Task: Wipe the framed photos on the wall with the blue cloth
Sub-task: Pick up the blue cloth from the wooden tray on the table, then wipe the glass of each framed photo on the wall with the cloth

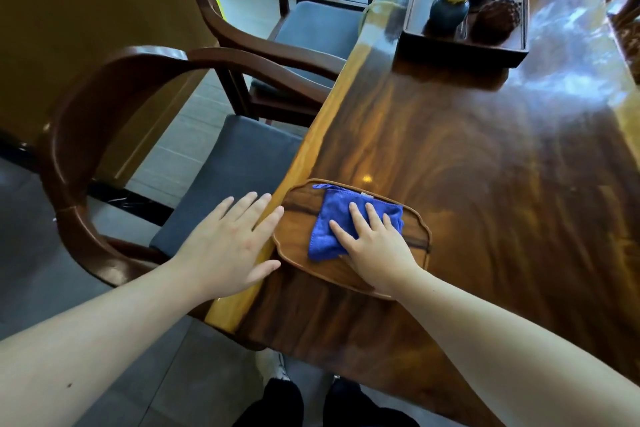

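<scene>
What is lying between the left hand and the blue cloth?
In the head view, only a bare strip of the small wooden tray separates the left hand from the blue cloth, on which the right hand rests flat.

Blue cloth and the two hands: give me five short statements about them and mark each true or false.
1. The blue cloth lies on a small wooden tray. True.
2. The right hand rests flat on the cloth, fingers spread. True.
3. The left hand grips the cloth. False: it is open, over the table's edge, clear of the cloth.
4. The cloth is pressed against a framed photo. False: no photo is in view.
5. A chair stands at the table's left. True.
</scene>
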Available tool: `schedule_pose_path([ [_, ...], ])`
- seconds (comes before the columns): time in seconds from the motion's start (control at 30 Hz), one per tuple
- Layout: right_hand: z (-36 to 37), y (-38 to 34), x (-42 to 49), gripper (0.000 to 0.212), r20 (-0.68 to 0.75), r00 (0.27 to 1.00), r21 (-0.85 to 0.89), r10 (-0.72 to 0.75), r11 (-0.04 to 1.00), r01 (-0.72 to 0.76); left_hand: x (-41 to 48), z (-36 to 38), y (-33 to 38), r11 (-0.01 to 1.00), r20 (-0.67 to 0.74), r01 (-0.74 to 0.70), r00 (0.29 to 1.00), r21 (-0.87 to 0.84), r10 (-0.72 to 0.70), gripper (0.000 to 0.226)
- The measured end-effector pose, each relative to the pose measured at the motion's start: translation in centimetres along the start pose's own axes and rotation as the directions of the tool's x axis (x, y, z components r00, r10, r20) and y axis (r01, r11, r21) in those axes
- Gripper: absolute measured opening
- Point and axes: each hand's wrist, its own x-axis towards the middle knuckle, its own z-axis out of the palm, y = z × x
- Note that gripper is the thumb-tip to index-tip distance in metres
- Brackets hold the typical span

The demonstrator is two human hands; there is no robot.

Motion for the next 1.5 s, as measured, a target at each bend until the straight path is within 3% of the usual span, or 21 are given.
schedule_pose_path([
  [0.23,-1.5,1.4,-0.1,0.051,0.015,0.997,0.006,-0.079,0.997,0.079,-0.4,-0.7,0.5,1.0,-0.041,0.02,0.999,-0.01,-0.021,0.079],
  [0.43,-3.8,1.5,0.4,0.051,-0.159,0.951,-0.019,-0.266,0.964,0.266,-2.5,-1.6,0.2,0.995,-0.073,0.096,0.993,-0.005,-0.097,0.079],
  [0.63,-9.7,-2.6,2.4,0.053,-0.372,0.828,-0.06,-0.418,0.902,0.428,-6.5,-3.0,-2.4,0.979,-0.137,0.204,0.97,0.007,-0.201,0.079],
  [0.83,-17.7,-10.4,5.4,0.063,-0.451,0.689,-0.21,-0.568,0.817,0.537,-12.5,-5.2,-8.0,0.935,-0.24,0.354,0.909,0.017,-0.339,0.079],
  [1.07,-25.6,-21.9,8.8,0.068,-0.489,0.563,-0.388,-0.666,0.744,0.543,-22.2,-7.0,-17.0,0.874,-0.339,0.481,0.835,0.067,-0.433,0.08],
  [1.23,-30.3,-30.9,11.9,0.066,-0.547,0.426,-0.491,-0.721,0.688,0.534,-29.9,-8.1,-24.5,0.839,-0.377,0.536,0.799,0.094,-0.469,0.079],
  [1.5,-36.5,-39.6,18.0,0.067,-0.632,0.338,-0.501,-0.697,0.7,0.509,-36.5,-9.5,-33.8,0.801,-0.421,0.591,0.754,0.097,-0.505,0.08],
])
